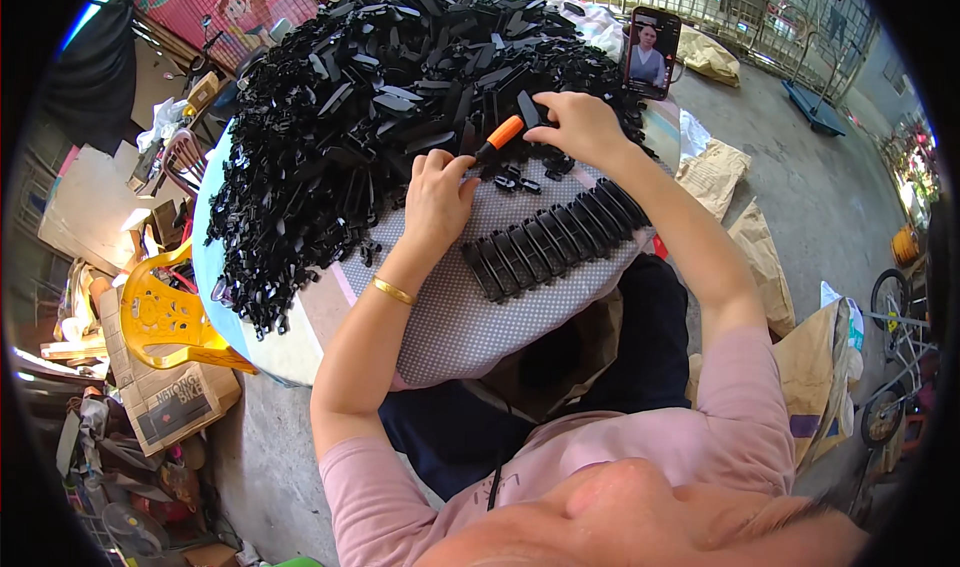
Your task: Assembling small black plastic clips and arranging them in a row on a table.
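My right hand point(585, 127) pinches a flat, dark plastic piece point(528, 109) between thumb and forefinger at the near edge of the pile. My left hand point(437, 202), a gold bangle on its wrist, is closed with bent fingers; whatever lies in its fingertips is too small or hidden to name. Between both hands an orange-and-black handle-shaped thing point(502, 135) slants, its dark end meeting my left fingertips. A large heap of black plastic parts point(400, 77) covers the far side of the table. Nearer me, long black parts point(555, 239) lie side by side in a neat row.
A round table point(440, 337) with a patterned cloth stands before me. Small black clips point(517, 180) lie near the hands. A phone point(652, 52) stands upright at the far right. A yellow chair point(165, 312) is to the left; brown paper sacks point(760, 267) sit on the right.
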{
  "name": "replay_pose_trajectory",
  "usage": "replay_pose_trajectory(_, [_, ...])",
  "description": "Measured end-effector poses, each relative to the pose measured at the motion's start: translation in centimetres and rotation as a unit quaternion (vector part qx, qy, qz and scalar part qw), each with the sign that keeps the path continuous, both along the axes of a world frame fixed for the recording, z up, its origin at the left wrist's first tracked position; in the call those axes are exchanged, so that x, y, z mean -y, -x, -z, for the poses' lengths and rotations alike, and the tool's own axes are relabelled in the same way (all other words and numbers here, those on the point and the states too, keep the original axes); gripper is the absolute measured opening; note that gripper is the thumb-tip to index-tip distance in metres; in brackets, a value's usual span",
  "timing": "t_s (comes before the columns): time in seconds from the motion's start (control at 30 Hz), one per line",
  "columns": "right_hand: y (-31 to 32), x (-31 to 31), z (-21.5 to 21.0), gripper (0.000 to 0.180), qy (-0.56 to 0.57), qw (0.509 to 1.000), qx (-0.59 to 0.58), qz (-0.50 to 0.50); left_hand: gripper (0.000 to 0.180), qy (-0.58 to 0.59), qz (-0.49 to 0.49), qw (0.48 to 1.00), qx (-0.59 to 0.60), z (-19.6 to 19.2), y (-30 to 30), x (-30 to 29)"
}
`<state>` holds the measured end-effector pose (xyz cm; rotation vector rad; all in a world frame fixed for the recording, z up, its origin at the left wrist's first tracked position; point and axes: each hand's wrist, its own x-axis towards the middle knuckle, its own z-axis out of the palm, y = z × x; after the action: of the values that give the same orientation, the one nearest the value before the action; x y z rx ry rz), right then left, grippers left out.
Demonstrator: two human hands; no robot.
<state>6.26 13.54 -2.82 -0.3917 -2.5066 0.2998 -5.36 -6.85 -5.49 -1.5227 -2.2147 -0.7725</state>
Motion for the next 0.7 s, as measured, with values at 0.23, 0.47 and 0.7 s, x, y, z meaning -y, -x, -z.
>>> replay_pose_trajectory(0.23, [1.8, -1.9, -0.2, 0.034, 0.104, 0.994, -0.032, 0.029, 0.024, -0.067, 0.03, 0.997, 0.038, -0.2, 0.1, 0.6])
replay_pose_trajectory(0.47, [-1.8, 3.1, -1.6, 0.028, 0.574, 0.802, -0.045, -0.159, 0.03, -0.159, 0.169, 0.764, 0.602, -1.1, -1.6, 0.0])
replay_pose_trajectory(0.7, [-3.7, 6.5, -1.2, 0.021, 0.408, 0.884, 0.011, -0.227, 0.026, -0.185, 0.229, 0.685, 0.667, -1.3, -2.5, 0.6])
